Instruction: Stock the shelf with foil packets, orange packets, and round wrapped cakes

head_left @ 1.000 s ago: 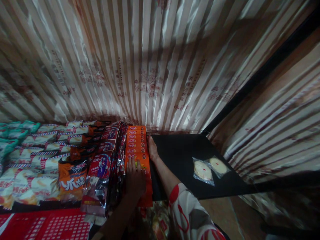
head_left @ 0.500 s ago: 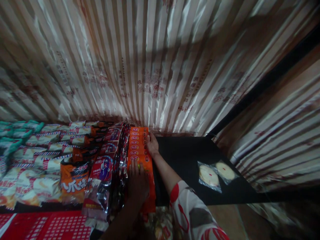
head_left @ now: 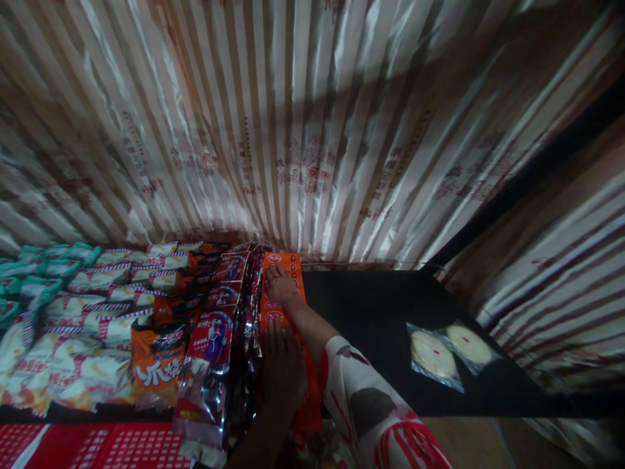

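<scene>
A row of overlapping orange snack packets (head_left: 312, 391) runs from the front edge of the black table to the curtain. My right hand (head_left: 282, 286) lies flat on the far part of this row, fingers extended. Nearer to me, my left hand (head_left: 283, 365) presses flat on the same packets with its fingers stretched out, and it is in shadow. Close along the left side of the orange row stand dark red and purple packets (head_left: 211, 339) with shiny wrappers. Neither hand grips a packet.
Orange-and-black bags (head_left: 159, 365), white snack bags (head_left: 63, 365) and green bags (head_left: 49, 267) fill the table's left. Two round flat pastries (head_left: 434, 355) in clear wrappers lie on the black tabletop (head_left: 356, 312). A striped curtain (head_left: 312, 130) hangs behind. Red baskets (head_left: 117, 446) stand in front.
My right hand has moved from the right edge of the orange row onto its top. My left hand stays flat on the packets. The whole view has shifted slightly.
</scene>
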A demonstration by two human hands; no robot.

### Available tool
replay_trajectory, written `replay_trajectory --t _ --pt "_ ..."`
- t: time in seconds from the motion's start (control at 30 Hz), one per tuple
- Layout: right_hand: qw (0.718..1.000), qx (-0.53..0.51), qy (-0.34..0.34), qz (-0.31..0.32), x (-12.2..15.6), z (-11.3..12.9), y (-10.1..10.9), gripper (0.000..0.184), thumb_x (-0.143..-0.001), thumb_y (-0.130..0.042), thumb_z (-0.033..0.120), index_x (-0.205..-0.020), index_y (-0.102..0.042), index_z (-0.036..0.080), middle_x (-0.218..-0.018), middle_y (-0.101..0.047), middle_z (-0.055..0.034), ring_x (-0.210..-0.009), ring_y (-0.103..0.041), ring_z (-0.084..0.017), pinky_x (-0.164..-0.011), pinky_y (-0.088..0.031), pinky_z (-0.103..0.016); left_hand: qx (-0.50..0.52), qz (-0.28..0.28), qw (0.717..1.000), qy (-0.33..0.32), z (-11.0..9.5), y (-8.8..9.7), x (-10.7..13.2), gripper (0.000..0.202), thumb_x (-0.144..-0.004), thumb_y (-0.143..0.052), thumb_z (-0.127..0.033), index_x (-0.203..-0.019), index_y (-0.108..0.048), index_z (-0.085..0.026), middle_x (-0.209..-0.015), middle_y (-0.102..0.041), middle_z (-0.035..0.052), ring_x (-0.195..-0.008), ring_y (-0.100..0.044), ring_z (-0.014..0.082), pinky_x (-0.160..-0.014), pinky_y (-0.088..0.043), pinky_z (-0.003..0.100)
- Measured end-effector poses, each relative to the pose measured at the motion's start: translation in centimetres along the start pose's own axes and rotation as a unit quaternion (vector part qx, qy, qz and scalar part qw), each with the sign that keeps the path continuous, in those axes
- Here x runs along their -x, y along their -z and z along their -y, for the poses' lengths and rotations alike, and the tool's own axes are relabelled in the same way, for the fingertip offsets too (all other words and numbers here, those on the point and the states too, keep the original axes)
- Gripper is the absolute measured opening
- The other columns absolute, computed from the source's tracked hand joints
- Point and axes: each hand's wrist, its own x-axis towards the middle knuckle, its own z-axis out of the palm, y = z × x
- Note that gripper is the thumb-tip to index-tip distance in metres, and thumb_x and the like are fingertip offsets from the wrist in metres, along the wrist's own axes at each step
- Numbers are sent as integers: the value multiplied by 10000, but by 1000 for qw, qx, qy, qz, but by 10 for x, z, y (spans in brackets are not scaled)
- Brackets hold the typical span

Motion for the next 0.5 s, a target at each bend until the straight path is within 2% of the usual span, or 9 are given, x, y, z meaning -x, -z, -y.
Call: replay_trajectory --t 0.23,0.5 --pt "1000 17 -13 -11 -4 3 3 545 -889 -307 330 -1413 -318 181 -1496 -262 -81 -1402 -65 -276 -1074 -171 -480 -27 -12 999 -28 3 -3 2 416 -842 -445 -241 -1208 -549 -71 -1305 -501 202 -1289 -365 341 -1020 -351 552" --pt "1000 16 -20 -4 -12 4 10 547 -900 -257 323 -1412 -315 142 -1486 -281 -100 -1401 -83 -265 -1078 -148 -482 -25 -28 999 -19 4 -7 3 457 -837 -447 -234 -1257 -504 -64 -1346 -457 218 -1310 -335 332 -1036 -332 555"
